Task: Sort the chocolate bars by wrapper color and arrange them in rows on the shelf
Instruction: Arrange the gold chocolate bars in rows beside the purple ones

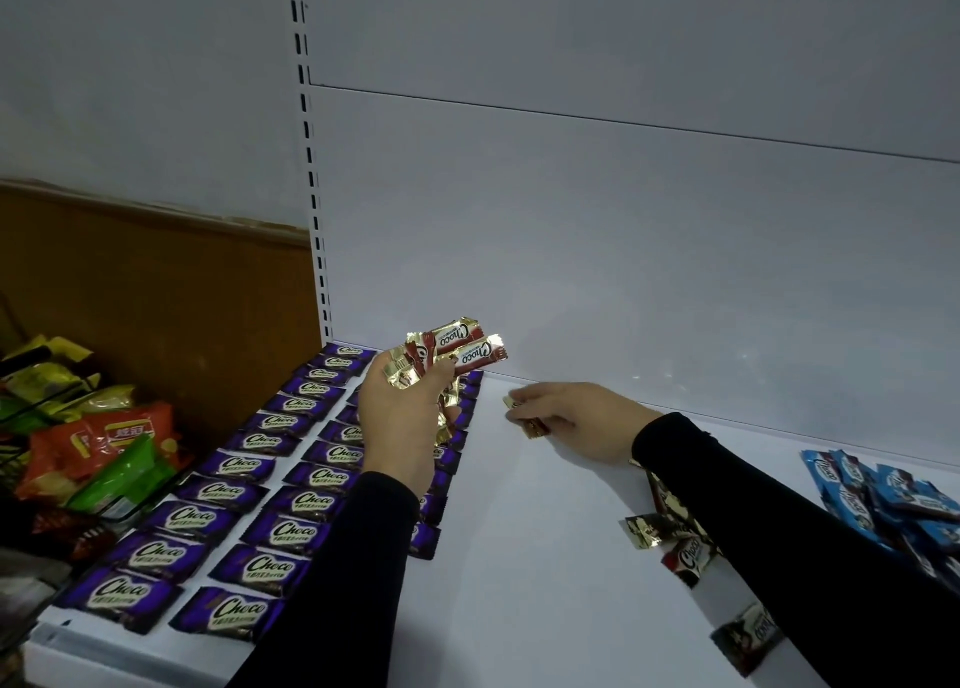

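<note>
Shelf (545, 557): white; purple bars (249, 484) in rows at 8 o'clock.
Left hand (402, 417): grips red-gold bars (452, 347).
Right hand (576, 417): pinches one bar (525, 419) on shelf.

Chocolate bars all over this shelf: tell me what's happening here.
A person is sorting them by wrapper color. Purple bars already lie in rows at the shelf's left end. The left hand grips a bunch of brown-and-gold bars, while the right hand sets one brown bar down near the back. Blue bars sit heaped at right.
</note>
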Demonstrator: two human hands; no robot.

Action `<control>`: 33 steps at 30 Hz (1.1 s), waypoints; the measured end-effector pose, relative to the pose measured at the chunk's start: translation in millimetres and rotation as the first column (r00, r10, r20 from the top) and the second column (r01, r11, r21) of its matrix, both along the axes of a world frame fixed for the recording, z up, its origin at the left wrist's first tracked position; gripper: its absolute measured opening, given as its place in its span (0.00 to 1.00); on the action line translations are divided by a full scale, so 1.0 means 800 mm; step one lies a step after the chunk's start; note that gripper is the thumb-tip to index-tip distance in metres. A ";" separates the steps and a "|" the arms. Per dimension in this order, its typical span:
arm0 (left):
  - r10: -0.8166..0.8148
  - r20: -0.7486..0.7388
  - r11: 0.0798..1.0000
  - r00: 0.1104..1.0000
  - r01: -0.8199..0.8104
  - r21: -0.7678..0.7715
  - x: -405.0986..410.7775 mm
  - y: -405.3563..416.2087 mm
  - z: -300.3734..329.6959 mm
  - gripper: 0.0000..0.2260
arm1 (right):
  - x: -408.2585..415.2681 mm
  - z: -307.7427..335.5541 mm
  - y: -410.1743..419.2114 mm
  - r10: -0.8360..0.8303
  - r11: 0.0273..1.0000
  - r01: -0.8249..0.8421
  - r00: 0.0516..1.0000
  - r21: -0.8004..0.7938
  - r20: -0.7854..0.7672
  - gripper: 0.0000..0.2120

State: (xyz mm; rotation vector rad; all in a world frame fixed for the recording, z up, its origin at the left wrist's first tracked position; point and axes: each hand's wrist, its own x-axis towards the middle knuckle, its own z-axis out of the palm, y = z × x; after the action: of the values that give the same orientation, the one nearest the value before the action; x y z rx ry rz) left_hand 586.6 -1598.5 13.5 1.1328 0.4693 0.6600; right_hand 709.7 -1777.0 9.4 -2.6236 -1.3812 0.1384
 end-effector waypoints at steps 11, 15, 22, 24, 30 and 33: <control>-0.004 0.005 1.000 1.000 0.004 -0.010 0.002 0.001 -0.002 0.09 | 0.004 -0.006 0.008 -0.195 0.975 0.185 0.978 0.125 0.071 0.11; -0.009 0.007 1.000 1.000 0.009 -0.009 0.000 0.001 -0.002 0.10 | 0.004 -0.010 0.013 -0.238 0.958 0.228 0.971 0.177 0.035 0.12; -0.005 0.012 1.000 1.000 0.005 -0.004 -0.002 0.000 0.001 0.09 | -0.004 -0.009 0.028 -0.195 0.960 0.193 0.981 0.201 -0.008 0.11; 0.001 0.009 1.000 1.000 -0.001 -0.002 -0.002 0.000 0.001 0.09 | -0.006 -0.007 0.024 -0.201 0.942 0.201 0.979 0.268 -0.028 0.09; -0.003 0.013 1.000 1.000 0.003 -0.005 -0.003 -0.001 0.002 0.09 | -0.003 -0.016 0.013 -0.343 0.901 0.338 0.939 0.272 -0.029 0.10; -0.006 0.011 1.000 1.000 0.006 -0.011 -0.002 -0.001 0.002 0.10 | 0.001 -0.018 0.017 -0.356 0.888 0.356 0.933 0.289 -0.056 0.08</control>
State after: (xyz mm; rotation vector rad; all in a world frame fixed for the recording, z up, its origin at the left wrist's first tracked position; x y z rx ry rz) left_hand 584.8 -1599.6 15.0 1.1190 0.4601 0.6575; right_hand 710.7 -1763.6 -5.2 -2.5602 -0.8165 -0.1079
